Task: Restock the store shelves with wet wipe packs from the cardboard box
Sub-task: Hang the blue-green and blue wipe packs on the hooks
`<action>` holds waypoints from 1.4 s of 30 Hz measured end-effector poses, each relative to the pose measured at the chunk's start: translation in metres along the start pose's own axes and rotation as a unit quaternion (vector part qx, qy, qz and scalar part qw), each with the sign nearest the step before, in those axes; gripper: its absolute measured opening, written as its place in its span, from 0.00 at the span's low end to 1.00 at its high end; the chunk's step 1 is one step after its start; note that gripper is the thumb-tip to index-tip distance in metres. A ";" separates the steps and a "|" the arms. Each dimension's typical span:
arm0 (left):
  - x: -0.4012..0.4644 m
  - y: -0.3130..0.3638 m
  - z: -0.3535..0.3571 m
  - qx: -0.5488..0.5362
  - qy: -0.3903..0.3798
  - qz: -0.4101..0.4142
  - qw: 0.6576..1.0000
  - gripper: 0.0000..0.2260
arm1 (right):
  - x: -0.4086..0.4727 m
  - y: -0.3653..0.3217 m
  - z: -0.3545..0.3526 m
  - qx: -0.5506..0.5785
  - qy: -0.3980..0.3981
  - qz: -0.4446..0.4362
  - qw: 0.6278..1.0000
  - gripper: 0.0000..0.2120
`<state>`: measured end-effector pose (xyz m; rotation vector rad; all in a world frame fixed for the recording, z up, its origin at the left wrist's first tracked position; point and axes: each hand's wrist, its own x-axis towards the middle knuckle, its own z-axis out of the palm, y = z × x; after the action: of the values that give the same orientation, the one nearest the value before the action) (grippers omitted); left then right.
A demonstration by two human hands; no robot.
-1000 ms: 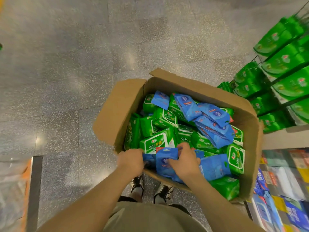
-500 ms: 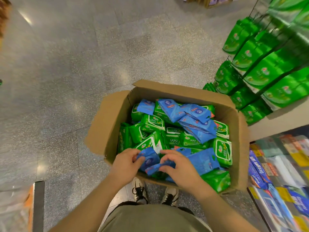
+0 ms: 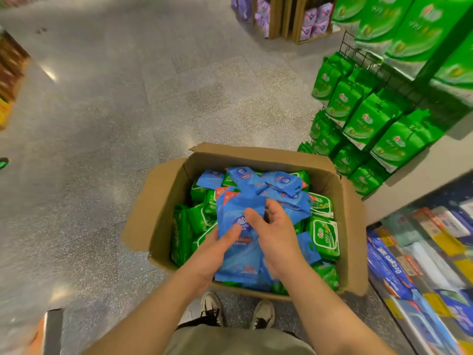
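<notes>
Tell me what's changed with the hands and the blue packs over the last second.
Both hands were low at the near edge of the box, sorting blue packs. Now the left hand has lifted a bunch of blue packs up above the box, thumb across the front, and the right hand has loosened, fingers relaxed beside the bunch. The green packs lie as before.

This is a shop aisle. Green packs (image 3: pixel 366 124) hang in rows on a wire rack (image 3: pixel 358 51) at the right, more packaged goods fill a low shelf (image 3: pixel 419 252) beneath, purple packs (image 3: pixel 313 20) sit in wooden crates beyond, and the floor (image 3: pixel 115 111) is polished speckled stone.
</notes>
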<state>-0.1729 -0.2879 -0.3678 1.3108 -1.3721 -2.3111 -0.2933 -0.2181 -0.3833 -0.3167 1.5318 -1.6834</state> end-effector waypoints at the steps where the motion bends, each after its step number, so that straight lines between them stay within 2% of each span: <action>1: 0.001 -0.004 0.003 -0.018 0.014 -0.004 1.000 0.24 | 0.001 -0.006 0.000 -0.021 -0.014 -0.008 1.000 0.09; 3: 0.004 -0.009 0.006 -0.050 0.045 -0.004 0.998 0.26 | 0.007 -0.009 -0.008 -0.105 -0.031 -0.018 0.994 0.11; 6: 0.006 -0.011 -0.002 -0.080 0.070 -0.004 0.994 0.23 | 0.020 0.002 -0.037 -0.282 0.027 -0.029 0.959 0.13; 7: 0.005 -0.009 -0.007 -0.084 0.077 -0.004 0.994 0.21 | 0.023 0.007 -0.050 -0.366 0.026 -0.031 0.930 0.14; 9: 0.002 -0.007 -0.017 -0.086 0.087 -0.010 0.992 0.19 | 0.023 0.023 -0.071 -0.543 -0.034 0.000 0.839 0.17; 10: 0.001 -0.008 -0.023 -0.086 0.092 -0.013 0.992 0.18 | 0.021 0.031 -0.077 -0.603 -0.073 0.032 0.794 0.20; 12: -0.003 -0.010 -0.032 -0.089 0.106 -0.012 0.990 0.16 | 0.015 0.046 -0.084 -0.669 -0.133 0.090 0.725 0.26; 14: -0.008 -0.012 -0.039 -0.096 0.115 -0.013 0.989 0.13 | 0.010 0.054 -0.084 -0.699 -0.167 0.117 0.685 0.29; 16: -0.012 -0.014 -0.043 -0.100 0.119 -0.017 0.988 0.12 | 0.008 0.057 -0.082 -0.710 -0.167 0.118 0.674 0.30; 19: -0.017 -0.018 -0.048 -0.115 0.118 -0.027 0.986 0.12 | 0.008 0.057 -0.080 -0.708 -0.155 0.114 0.679 0.28; 23: -0.022 -0.021 -0.051 -0.117 0.110 -0.054 0.986 0.20 | 0.011 0.052 -0.074 -0.686 -0.108 0.158 0.702 0.35; 27: -0.021 -0.022 -0.052 -0.121 0.118 -0.059 0.984 0.22 | 0.014 0.047 -0.076 -0.646 -0.080 0.192 0.734 0.27; 29: -0.019 -0.021 -0.053 -0.130 0.128 -0.054 0.982 0.20 | 0.012 0.042 -0.077 -0.626 -0.082 0.207 0.747 0.28; 31: -0.015 -0.022 -0.056 -0.139 0.137 -0.057 0.979 0.16 | 0.007 0.034 -0.076 -0.582 -0.092 0.217 0.778 0.26; 33: -0.012 -0.023 -0.057 -0.134 0.139 -0.066 0.979 0.14 | -0.002 0.017 -0.071 -0.495 -0.094 0.226 0.834 0.20; 36: -0.004 -0.025 -0.055 -0.112 0.158 -0.070 0.978 0.13 | -0.015 -0.014 -0.055 -0.406 -0.106 0.149 0.895 0.09; 39: 0.002 -0.025 -0.049 -0.099 0.172 -0.069 0.978 0.16 | -0.026 -0.034 -0.035 -0.261 -0.110 0.029 0.959 0.08; 42: 0.008 -0.020 -0.036 -0.099 0.153 -0.084 0.980 0.20 | -0.028 -0.030 -0.021 -0.176 -0.163 -0.030 0.970 0.09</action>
<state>-0.1452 -0.3030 -0.3954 1.6826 -0.9463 -2.1589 -0.3015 -0.1859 -0.3517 -0.7926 1.5720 -1.3161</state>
